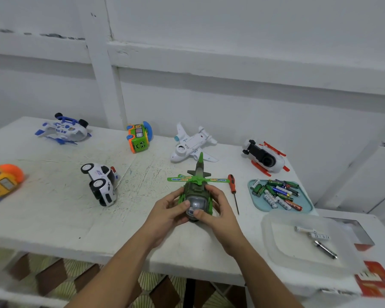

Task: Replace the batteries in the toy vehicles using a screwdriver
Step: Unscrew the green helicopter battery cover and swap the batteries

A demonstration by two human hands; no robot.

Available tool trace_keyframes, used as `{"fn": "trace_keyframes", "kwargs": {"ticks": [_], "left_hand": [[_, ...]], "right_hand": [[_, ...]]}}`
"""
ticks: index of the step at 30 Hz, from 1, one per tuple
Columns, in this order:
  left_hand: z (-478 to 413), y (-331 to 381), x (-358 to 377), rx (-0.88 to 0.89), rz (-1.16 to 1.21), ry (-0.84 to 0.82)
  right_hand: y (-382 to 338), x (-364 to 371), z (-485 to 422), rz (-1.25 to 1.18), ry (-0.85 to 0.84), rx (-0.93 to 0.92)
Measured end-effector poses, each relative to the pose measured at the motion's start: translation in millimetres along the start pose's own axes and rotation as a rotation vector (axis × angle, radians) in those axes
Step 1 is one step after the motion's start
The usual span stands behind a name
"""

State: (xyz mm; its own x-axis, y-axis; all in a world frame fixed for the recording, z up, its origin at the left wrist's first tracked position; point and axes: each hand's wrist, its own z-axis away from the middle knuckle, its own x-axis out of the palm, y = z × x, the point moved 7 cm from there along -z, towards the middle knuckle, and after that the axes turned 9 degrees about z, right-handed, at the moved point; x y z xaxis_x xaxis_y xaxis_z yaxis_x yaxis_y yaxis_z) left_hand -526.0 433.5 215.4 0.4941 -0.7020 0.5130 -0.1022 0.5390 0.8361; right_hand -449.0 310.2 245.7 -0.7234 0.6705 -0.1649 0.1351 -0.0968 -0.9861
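Note:
A green toy helicopter (197, 192) stands upright on the white table (53, 218), nose toward me. My left hand (167, 211) grips its left side and my right hand (218, 210) grips its right side, both thumbs on the clear canopy. A red-handled screwdriver (233, 190) lies on the table just right of the helicopter. A blue tray (259, 204) with several batteries (278, 193) sits further right. A clear plastic lid (280, 243) at the front right holds a few loose batteries (316, 237).
Other toys lie around the table: a white police car (102, 184) on its side, a blue-white helicopter (63, 130), a green bus (139, 137), a white plane (192, 144) upside down, a white-red helicopter (266, 157), and a yellow toy (1, 181) at the left edge.

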Motion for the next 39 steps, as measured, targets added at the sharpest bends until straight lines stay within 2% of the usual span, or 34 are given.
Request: {"fn": "trace_keyframes", "kwargs": {"ticks": [14, 24, 31, 34, 36, 39], "left_hand": [[-15.0, 20.8, -46.8, -0.024, 0.000, 0.020], [-23.6, 31.6, -71.0, -0.041, -0.105, -0.047], [-21.3, 35.8, -75.2, -0.068, -0.178, -0.051], [-13.9, 44.1, -77.7, -0.047, -0.258, -0.026], [-3.4, 58.2, -81.5, 0.022, -0.437, 0.046], [17.9, 86.3, -84.6, 0.228, -0.768, 0.129]], "right_hand": [[-12.4, 42.7, -22.3, 0.027, 0.020, 0.014], [-13.6, 68.3, -36.3, 0.162, 0.123, -0.011], [-19.1, 65.2, -34.6, 0.553, 0.284, -0.076], [-25.9, 67.7, -30.5, 0.713, 0.359, -0.178], [-33.8, 72.5, -27.7, 0.831, 0.405, -0.264], [-47.8, 83.7, -25.2, 1.017, 0.471, -0.391]]}}
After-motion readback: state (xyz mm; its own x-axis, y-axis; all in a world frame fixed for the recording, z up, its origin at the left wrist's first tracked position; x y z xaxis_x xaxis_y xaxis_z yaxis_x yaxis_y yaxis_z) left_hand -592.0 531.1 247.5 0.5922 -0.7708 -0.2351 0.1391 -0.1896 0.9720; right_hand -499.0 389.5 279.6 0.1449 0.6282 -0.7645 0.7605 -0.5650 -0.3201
